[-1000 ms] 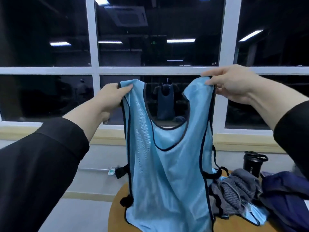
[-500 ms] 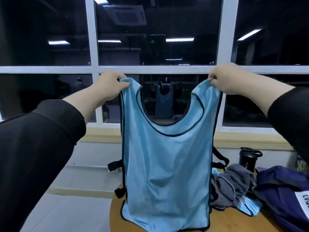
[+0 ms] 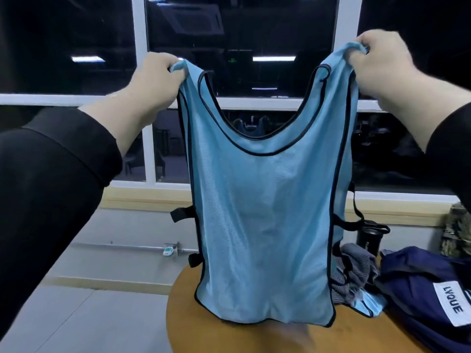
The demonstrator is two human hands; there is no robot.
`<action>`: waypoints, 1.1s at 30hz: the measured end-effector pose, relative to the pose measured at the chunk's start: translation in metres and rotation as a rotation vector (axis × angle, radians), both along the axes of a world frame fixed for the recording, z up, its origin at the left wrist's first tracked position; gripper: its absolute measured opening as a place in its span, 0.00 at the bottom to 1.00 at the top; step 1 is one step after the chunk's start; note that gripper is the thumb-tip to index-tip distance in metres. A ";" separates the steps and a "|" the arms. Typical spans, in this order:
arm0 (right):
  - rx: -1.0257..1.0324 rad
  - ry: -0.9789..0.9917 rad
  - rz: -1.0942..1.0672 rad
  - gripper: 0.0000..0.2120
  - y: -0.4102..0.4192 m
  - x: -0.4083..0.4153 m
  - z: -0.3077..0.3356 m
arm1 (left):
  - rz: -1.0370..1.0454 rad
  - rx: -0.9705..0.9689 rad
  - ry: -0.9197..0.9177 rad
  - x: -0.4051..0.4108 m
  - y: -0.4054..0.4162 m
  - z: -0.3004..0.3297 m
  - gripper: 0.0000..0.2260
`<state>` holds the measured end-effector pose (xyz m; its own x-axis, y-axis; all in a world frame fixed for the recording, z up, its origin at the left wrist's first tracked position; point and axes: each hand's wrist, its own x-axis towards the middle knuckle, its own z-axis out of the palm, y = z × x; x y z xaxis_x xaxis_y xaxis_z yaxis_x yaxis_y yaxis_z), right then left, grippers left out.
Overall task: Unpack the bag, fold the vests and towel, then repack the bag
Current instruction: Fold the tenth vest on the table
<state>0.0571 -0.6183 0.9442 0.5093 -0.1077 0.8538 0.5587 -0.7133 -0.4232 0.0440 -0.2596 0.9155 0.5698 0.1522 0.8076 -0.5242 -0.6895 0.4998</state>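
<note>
2 shoulder straps pinched, left hand [image 3: 155,80] and right hand [image 3: 379,59] hang the blue vest [image 3: 265,215] above the desk [image 3: 318,337]; folding step, next lay it flat.

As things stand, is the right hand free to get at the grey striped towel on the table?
Probably not yet: the right hand grips a shoulder strap of the light blue vest, held up with the left hand. The towel lies uncovered beside it.

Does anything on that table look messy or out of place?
Yes: beside the held-up blue vest, a grey striped towel lies crumpled on the round table, tangled with a second blue vest.
</note>
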 end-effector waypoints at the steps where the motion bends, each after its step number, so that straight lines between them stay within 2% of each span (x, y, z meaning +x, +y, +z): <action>1: 0.020 0.012 0.038 0.08 -0.001 -0.002 0.004 | -0.010 -0.013 -0.004 -0.002 -0.002 0.002 0.15; 5: 0.087 0.062 0.139 0.05 -0.004 -0.006 0.012 | -0.033 -0.054 0.008 -0.007 -0.010 0.012 0.13; 8: 0.063 0.088 0.171 0.07 -0.008 -0.007 0.017 | -0.042 -0.055 -0.001 -0.009 -0.013 0.019 0.13; 12: -0.090 0.131 0.094 0.07 -0.012 -0.019 0.028 | -0.057 -0.046 -0.011 -0.016 -0.018 0.031 0.11; 15: -0.207 0.087 0.023 0.10 -0.010 -0.034 0.035 | -0.044 -0.036 -0.001 -0.024 -0.019 0.041 0.12; 22: -0.222 0.127 0.031 0.11 -0.009 -0.039 0.043 | -0.076 0.032 0.126 -0.030 -0.017 0.049 0.09; 27: -0.173 0.246 0.023 0.10 -0.012 -0.005 0.025 | -0.019 0.124 0.224 0.004 -0.014 0.032 0.09; 31: -0.070 0.385 0.029 0.09 -0.018 0.052 -0.008 | 0.019 0.232 0.372 0.047 -0.012 0.009 0.09; 33: -0.002 0.475 0.043 0.09 -0.019 0.087 -0.030 | 0.042 0.221 0.407 0.077 -0.012 -0.007 0.09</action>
<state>0.1446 -0.6375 0.9138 0.8473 -0.0768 0.5255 0.3326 -0.6947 -0.6377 0.1211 -0.2712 0.9081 0.8440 0.0310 0.5355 -0.2858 -0.8189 0.4978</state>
